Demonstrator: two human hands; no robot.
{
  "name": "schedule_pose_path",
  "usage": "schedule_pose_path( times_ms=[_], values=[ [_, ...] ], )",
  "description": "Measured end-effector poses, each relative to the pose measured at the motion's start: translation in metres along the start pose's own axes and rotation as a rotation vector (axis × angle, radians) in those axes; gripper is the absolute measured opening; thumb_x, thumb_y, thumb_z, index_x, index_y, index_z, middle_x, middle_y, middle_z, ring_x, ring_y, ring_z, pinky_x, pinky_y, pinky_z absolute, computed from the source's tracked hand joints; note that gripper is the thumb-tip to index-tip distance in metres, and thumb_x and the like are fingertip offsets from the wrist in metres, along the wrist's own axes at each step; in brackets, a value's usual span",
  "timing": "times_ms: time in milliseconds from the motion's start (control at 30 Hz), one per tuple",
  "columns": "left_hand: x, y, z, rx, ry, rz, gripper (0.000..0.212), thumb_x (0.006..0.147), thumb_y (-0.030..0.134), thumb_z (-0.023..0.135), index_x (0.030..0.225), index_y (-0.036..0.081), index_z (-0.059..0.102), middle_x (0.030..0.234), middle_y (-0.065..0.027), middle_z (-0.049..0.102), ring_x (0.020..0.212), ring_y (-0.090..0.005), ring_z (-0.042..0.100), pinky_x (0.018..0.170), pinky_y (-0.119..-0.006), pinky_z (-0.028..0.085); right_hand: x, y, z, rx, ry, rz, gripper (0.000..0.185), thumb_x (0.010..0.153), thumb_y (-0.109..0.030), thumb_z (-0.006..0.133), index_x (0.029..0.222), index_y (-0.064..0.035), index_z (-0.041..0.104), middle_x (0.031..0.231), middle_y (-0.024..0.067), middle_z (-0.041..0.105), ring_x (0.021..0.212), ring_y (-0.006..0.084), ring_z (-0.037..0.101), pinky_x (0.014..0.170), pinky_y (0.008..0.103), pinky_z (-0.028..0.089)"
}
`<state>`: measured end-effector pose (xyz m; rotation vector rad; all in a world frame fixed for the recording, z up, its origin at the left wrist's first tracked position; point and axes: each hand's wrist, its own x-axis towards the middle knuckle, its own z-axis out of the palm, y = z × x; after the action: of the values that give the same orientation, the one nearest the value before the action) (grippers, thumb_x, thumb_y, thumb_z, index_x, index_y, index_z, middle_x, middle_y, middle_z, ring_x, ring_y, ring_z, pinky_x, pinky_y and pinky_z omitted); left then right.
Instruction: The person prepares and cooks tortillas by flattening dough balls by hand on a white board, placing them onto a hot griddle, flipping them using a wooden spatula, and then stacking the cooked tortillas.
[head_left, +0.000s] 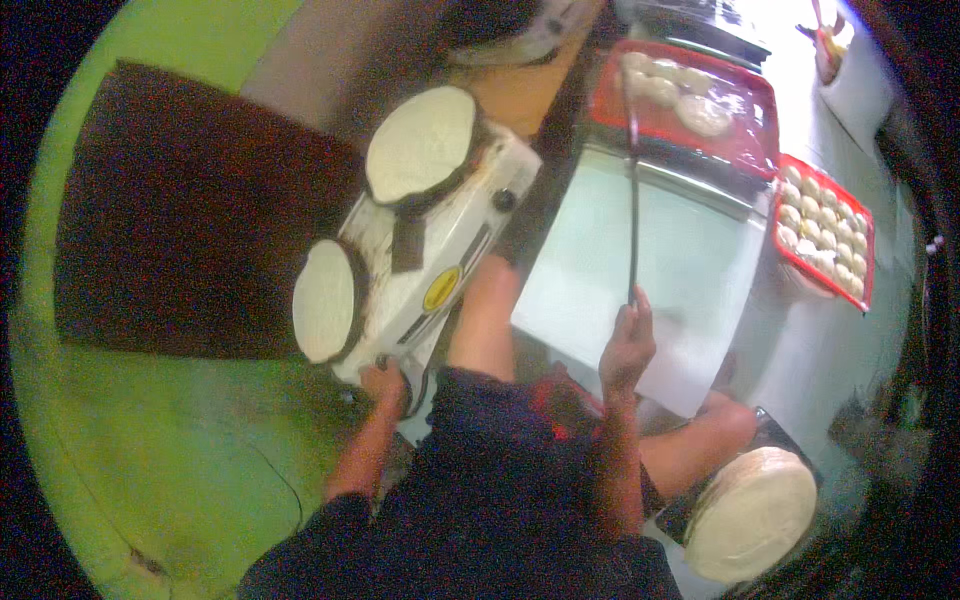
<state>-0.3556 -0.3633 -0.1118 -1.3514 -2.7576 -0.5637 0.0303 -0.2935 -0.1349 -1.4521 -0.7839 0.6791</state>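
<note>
My left hand (385, 386) is at the near end of a white double-plate electric stove (450, 240), its fingers on a dark control knob (382, 362). A round, pale flatbread (421, 142) covers the stove's far plate, and a second flatbread (324, 301) lies on the near one. In my right hand (628, 345) is a long, thin dark rod (635, 217), pointing away from me over a pale work board (600, 240). The rod's far end reaches over a red tray (757, 142) of dough balls, covered with clear plastic.
A red tray (866, 292) of many dough balls (825, 217) stands at the right. By my right knee rises a stack of flatbreads (754, 517). Left of the stove lies a dark brown mat or board (202, 217) on the green floor (202, 450), with a thin cord nearby.
</note>
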Motion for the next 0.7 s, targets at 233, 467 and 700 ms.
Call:
schedule_pose_path(
  times_ms=[233,467,700],
  values=[
    [0.086,0.158,0.075,-1.519,-1.054,-0.451,0.024,0.094,0.024,0.046,0.091,0.003,0.057,0.085,-0.0087,0.060,0.075,-0.0200,0.056,0.063,-0.030,0.044,0.004,-0.042,-0.016,0.030,-0.023,0.224,0.033,0.093,-0.007,0.050,0.124,0.0026,0.053,0.117,0.0183,0.061,0.108,0.0236,0.058,0.093,0.0340,0.044],
    [0.077,0.291,0.166,-1.842,-0.931,-1.034,0.047,0.096,0.047,0.036,0.098,0.002,0.051,0.093,-0.0109,0.059,0.083,-0.0239,0.056,0.073,-0.038,0.043,0.007,-0.011,-0.017,-0.069,-0.049,0.022,0.034,0.088,-0.005,0.056,0.121,0.0007,0.056,0.115,0.0202,0.062,0.106,0.0314,0.061,0.093,0.0377,0.046],
    [0.106,0.271,0.202,-1.976,-0.802,-0.987,0.042,0.094,0.050,0.042,0.101,0.009,0.052,0.092,-0.0058,0.058,0.079,-0.0198,0.056,0.069,-0.036,0.043,-0.001,-0.007,-0.008,-0.181,-0.095,-0.110,0.036,0.086,-0.005,0.057,0.122,-0.0032,0.056,0.115,0.0200,0.061,0.106,0.0337,0.059,0.091,0.0392,0.046]
  ],
)
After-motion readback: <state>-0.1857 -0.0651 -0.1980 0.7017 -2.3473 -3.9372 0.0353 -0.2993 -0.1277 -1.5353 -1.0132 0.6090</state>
